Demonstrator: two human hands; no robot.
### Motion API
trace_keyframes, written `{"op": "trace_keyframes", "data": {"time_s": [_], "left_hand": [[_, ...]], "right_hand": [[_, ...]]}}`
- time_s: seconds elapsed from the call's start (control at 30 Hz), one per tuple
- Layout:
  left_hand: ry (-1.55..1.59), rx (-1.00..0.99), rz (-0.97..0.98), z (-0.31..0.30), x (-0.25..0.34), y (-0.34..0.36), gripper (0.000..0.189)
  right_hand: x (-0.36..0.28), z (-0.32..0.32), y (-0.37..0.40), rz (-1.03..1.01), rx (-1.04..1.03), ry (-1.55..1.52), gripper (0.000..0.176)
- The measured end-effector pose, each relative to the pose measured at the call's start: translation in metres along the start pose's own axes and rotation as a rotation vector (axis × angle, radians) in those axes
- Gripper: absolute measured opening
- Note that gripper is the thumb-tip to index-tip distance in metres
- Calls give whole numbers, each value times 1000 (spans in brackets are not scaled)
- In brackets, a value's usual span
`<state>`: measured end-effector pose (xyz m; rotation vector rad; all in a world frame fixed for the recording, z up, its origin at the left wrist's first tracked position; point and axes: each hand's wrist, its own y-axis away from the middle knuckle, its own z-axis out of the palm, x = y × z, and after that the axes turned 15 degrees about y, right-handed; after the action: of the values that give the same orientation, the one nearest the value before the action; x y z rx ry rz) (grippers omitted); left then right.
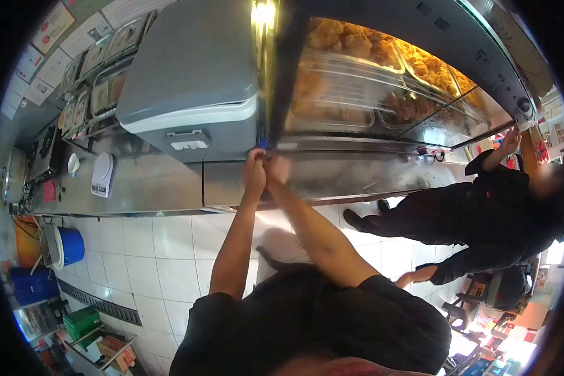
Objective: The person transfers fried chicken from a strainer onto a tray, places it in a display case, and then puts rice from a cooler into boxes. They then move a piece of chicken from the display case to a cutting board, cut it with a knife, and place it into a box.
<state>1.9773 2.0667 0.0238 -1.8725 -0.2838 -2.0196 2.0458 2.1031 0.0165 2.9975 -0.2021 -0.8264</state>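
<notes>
My left hand (pixel 254 174) and my right hand (pixel 276 170) meet at the counter edge, between a grey cool box and a glass-fronted display case. At their fingertips is a small blue thing (pixel 263 143), too small to name. The left fingers are closed around its lower end. My right hand is blurred; its fingers are drawn in against the left ones, and what they hold is hidden. The grey cool box (pixel 191 62), its lid down and a white latch on the front, stands just left of the hands. To their right, the display case (pixel 351 147) holds trays of fried food (pixel 357 44).
A white scale (pixel 103 174) and a small white bowl (pixel 73 163) stand on the steel counter (pixel 163 191). Lidded metal pans (pixel 109 88) sit at the back left. On the right stands another person in dark clothes (pixel 445 210). A blue bucket (pixel 71 244) is on the floor.
</notes>
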Motion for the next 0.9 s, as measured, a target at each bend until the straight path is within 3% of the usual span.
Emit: {"op": "trace_keyframes", "data": {"time_s": [0.1,0.2,0.3,0.4,0.6,0.7,0.8,0.9], "left_hand": [[-194,54,87,9,2,-1,36],[-208,-33,52,3,-25,-7,42],[-28,22,36,8,-36,-8,40],[-222,-74,83,3,-40,-13,34],[-167,-50,55,7,-28,-7,29],[-9,-21,-49,8,-35,-7,32],[-66,0,58,8,-36,-7,37],[-117,-56,-14,4,-19,-5,42]], "right_hand": [[4,0,-1,6,-71,-69,29],[10,8,-4,-33,-68,-86,28],[13,14,-3,-90,-41,-95,26],[15,14,-7,-69,-52,-71,25],[11,0,-4,-11,-41,-80,25],[9,-6,-2,-18,-49,-79,25],[11,0,-1,-130,3,-127,24],[11,-3,1,-107,-28,-74,24]]}}
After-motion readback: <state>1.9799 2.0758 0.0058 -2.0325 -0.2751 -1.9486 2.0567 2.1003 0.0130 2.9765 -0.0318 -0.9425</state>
